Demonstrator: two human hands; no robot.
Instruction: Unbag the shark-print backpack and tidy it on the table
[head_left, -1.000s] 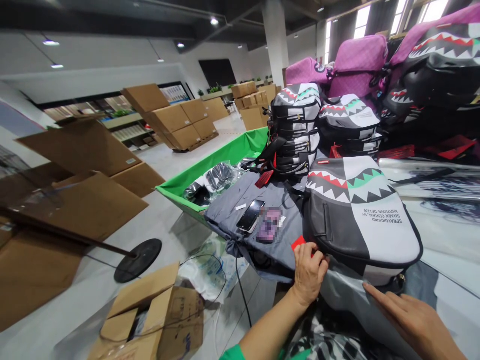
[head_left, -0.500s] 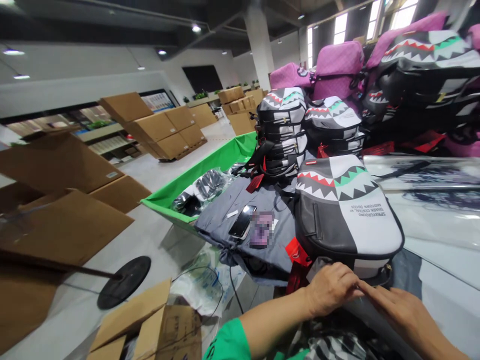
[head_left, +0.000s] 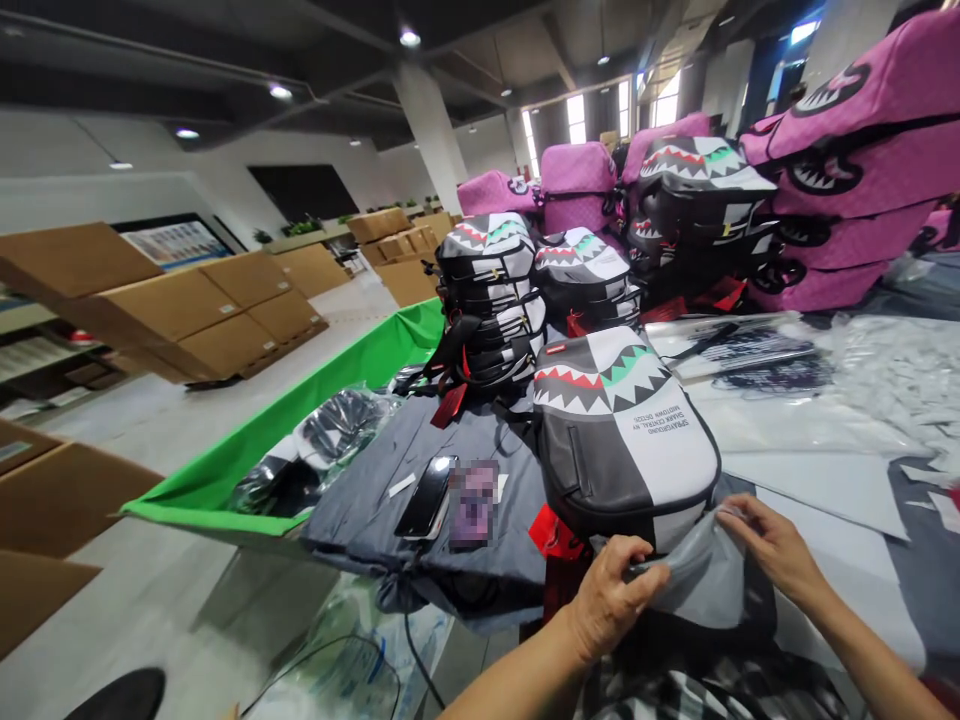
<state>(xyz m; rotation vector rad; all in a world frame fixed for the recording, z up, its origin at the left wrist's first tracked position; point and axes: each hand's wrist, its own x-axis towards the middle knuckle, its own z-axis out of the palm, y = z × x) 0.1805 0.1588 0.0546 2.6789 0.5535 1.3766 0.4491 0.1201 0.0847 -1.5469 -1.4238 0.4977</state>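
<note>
A translucent plastic bag is stretched between my two hands at the near end of a backpack. My left hand pinches one side of its edge between thumb and fingers. On the other side, the fingertips of my right hand are closed on the plastic. The backpack, grey and white with a jagged-tooth print, lies flat on the table just beyond the bag. A red tag hangs at its left. Whether the bag touches the backpack's near end, I cannot tell.
Stacked backpacks stand behind, with pink bags at the back right. Clear plastic bags lie to the right. A phone rests on the grey cloth, beside a green-lined bin. Cartons fill the left.
My hands, together near the backpack's end before, have moved apart and now spread the plastic bag between them. The view has turned to the right.
</note>
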